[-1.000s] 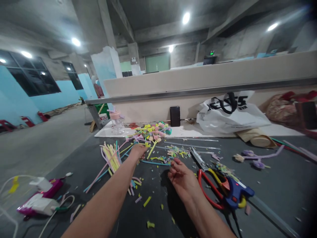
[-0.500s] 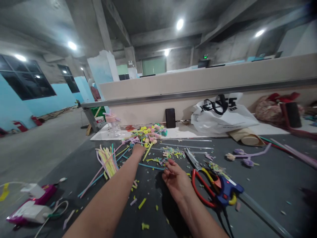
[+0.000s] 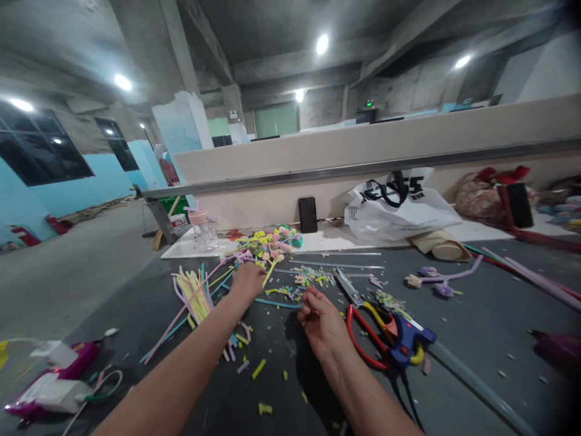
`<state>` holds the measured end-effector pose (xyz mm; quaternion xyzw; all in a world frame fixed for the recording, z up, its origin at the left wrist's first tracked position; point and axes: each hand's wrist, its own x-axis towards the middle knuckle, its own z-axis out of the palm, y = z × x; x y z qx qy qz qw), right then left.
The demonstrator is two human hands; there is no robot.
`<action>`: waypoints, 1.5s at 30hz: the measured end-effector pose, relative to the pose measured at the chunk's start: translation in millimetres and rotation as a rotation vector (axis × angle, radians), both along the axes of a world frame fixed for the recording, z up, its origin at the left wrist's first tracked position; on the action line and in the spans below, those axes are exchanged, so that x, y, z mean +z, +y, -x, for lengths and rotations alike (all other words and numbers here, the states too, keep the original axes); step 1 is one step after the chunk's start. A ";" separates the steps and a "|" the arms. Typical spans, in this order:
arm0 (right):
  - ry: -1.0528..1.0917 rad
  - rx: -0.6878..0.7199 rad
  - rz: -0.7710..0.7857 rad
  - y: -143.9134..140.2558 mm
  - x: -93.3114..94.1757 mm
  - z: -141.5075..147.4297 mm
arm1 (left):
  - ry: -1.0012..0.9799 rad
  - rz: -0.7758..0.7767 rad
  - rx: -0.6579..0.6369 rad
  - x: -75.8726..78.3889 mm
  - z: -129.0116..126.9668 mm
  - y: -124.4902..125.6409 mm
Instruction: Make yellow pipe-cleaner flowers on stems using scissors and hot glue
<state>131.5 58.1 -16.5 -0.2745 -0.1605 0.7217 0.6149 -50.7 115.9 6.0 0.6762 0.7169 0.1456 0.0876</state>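
Note:
My left hand (image 3: 247,281) is at the front of a pile of chenille-stem flowers (image 3: 272,241), beside a yellow stem. Its back faces me and the fingers bend closed; what they hold, if anything, is hidden. Lower and to the right, my right hand (image 3: 321,318) is palm-up above the dark table with fingers curled in. Anything in its pinch is too small to name. A blue chenille stem (image 3: 276,302) ends by its fingertips. Left of my left hand lies a bundle of pastel chenille stems (image 3: 194,292). Cut bits (image 3: 313,277) are scattered beyond my right hand.
Red-handled scissors (image 3: 349,287) and a blue glue gun (image 3: 408,340) lie right of my right hand. Clear glue sticks (image 3: 336,264) lie farther back. A phone (image 3: 307,215), a white bag (image 3: 399,212) and a clear jar (image 3: 206,236) stand behind. Chargers (image 3: 59,387) sit front left.
My left hand has drawn back a little toward me and to the left from the flower pile. My right hand stays curled in nearly the same place. The view has shifted slightly.

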 end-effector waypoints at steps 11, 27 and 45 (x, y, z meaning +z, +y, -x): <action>-0.126 -0.118 -0.137 4.5 0.0 -5.1 | -0.367 -0.100 -0.384 -27.8 -22.0 -34.4; -0.254 -0.131 -0.188 4.0 -3.5 -3.9 | -1.902 -0.590 -0.029 52.5 45.9 -15.8; -0.819 0.645 -0.722 -42.8 20.6 22.6 | -2.210 -0.582 -0.077 18.1 22.9 -117.8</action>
